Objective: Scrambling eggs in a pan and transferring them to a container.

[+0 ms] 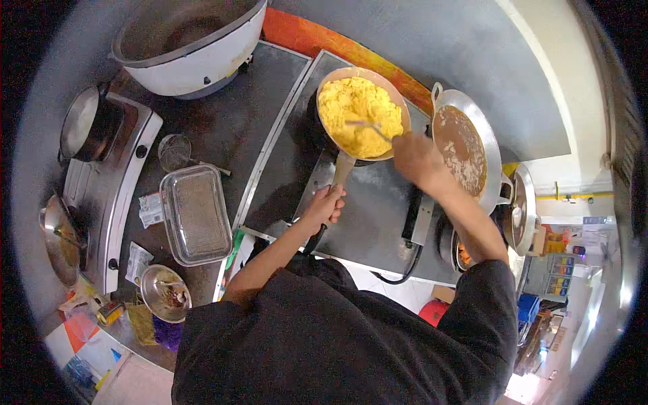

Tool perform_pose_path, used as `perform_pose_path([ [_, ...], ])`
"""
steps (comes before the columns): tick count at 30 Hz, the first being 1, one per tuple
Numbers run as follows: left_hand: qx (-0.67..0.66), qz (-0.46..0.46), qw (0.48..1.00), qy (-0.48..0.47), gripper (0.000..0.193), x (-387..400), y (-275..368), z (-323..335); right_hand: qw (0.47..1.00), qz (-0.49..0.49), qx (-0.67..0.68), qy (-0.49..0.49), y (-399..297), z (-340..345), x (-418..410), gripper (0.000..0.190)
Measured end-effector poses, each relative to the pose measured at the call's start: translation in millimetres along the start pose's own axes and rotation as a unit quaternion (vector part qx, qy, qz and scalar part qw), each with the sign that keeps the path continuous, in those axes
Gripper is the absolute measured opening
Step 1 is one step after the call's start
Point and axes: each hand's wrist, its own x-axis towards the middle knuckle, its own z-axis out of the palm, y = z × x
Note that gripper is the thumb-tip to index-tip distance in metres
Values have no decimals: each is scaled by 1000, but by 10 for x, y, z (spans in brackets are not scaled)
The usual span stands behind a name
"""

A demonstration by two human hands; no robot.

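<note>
My left hand (325,203) grips the pale handle (343,169) of a frying pan (406,119), which sits over a burner. Yellow food that looks like scrambled egg (349,98) fills most of the pan. In my right hand (417,156) is a thin metal utensil (379,132), blurred, its far end in the yellow food; whether it is a fork or a spoon I cannot tell. Just right of that hand stands a wide metal wok (490,147) holding brown liquid with pale flecks (458,147). My right forearm passes in front of the wok's near edge.
Left on the counter are a glass baking dish (197,217), a wire strainer (174,152), a metal bowl (166,293) and a gas stove (129,167) bearing a dark pot (83,124). A large white basin (197,61) stands at the back left. A black hose (412,268) curves at the counter's front edge.
</note>
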Motion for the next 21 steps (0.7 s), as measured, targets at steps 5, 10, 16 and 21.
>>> perform_pose_path([
  [5,-4,-14,1000,-11,35,93,-6,73,993,49,-80,75,-63,664,271,13],
  [10,7,-6,1000,9,36,79,-55,-17,996,72,45,-5,42,-29,31,17],
  [16,10,6,1000,6,35,118,-69,65,986,155,64,21,-114,338,208,17],
  [21,12,8,1000,0,32,95,-30,-21,987,144,66,-23,230,-67,46,18],
])
